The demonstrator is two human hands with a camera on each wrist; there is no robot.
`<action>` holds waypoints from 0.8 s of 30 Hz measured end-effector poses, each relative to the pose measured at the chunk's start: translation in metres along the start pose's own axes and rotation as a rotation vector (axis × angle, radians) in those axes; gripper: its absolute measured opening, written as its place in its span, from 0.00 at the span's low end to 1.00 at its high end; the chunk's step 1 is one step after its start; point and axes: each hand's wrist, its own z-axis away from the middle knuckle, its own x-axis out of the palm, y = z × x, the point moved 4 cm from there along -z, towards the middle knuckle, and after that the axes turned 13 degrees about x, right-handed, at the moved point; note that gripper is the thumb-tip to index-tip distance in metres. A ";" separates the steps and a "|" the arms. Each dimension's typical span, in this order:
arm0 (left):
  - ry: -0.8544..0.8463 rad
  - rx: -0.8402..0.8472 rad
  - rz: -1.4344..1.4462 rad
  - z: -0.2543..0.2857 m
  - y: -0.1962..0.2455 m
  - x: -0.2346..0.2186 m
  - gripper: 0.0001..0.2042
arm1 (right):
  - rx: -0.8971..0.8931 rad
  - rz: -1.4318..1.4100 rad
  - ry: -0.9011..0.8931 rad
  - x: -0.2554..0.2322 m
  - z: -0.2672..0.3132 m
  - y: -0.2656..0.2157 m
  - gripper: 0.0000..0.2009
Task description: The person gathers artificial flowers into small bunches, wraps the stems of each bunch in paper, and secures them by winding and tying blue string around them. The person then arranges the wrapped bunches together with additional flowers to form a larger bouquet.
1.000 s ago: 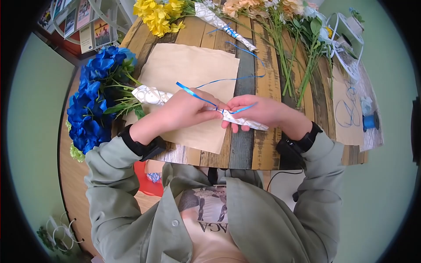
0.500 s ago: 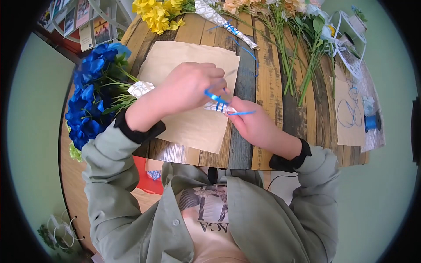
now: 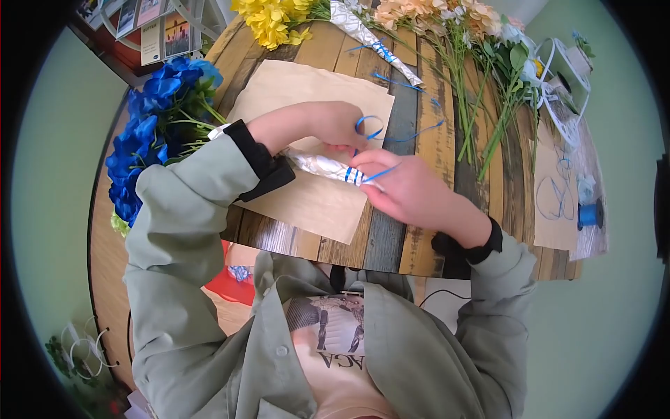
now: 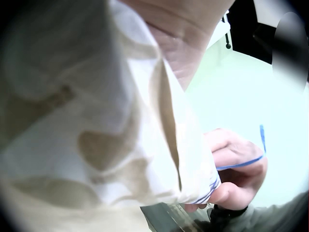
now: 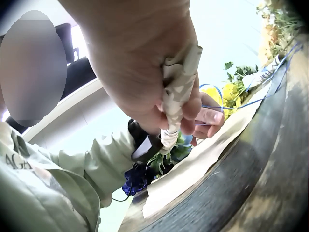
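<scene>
A bouquet of blue artificial flowers lies at the table's left, its stems wrapped in a white patterned paper cone. My right hand grips the narrow end of the cone, seen close up in the right wrist view as a crumpled paper tip. Several turns of blue ribbon circle the cone just beside the right fingers, and a short ribbon end sticks out over that hand. Just above the cone, my left hand holds the ribbon's long part, which loops beside its fingers. Its fingertips are partly hidden in the head view.
Brown paper lies beneath the cone. Yellow flowers, another wrapped cone tied with blue ribbon, and loose green stems lie at the back. A blue ribbon spool and white wire frame stand at the right.
The left hand has moved up and right from over the cone, drawing the ribbon round it. More ribbon turns show now, while the right hand stays at the narrow end.
</scene>
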 end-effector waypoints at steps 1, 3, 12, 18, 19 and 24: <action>0.086 0.002 -0.115 0.002 0.003 -0.004 0.15 | -0.078 -0.017 -0.007 0.000 -0.005 0.007 0.12; 0.640 0.188 -0.398 0.019 0.012 -0.017 0.14 | -0.153 -0.031 -0.014 0.001 -0.013 0.016 0.14; 0.308 0.118 -0.202 0.122 0.015 0.061 0.18 | 0.165 -0.578 -0.263 0.007 -0.022 0.030 0.12; 0.590 0.225 1.155 0.085 0.008 0.087 0.19 | 0.436 -0.819 -0.464 0.002 -0.020 0.017 0.14; 0.686 0.291 1.395 0.083 0.009 0.086 0.16 | 0.438 -0.808 -0.450 0.001 -0.020 0.015 0.14; 0.509 0.384 0.440 0.100 0.015 0.092 0.06 | 0.473 -0.555 -0.391 -0.007 -0.018 0.006 0.12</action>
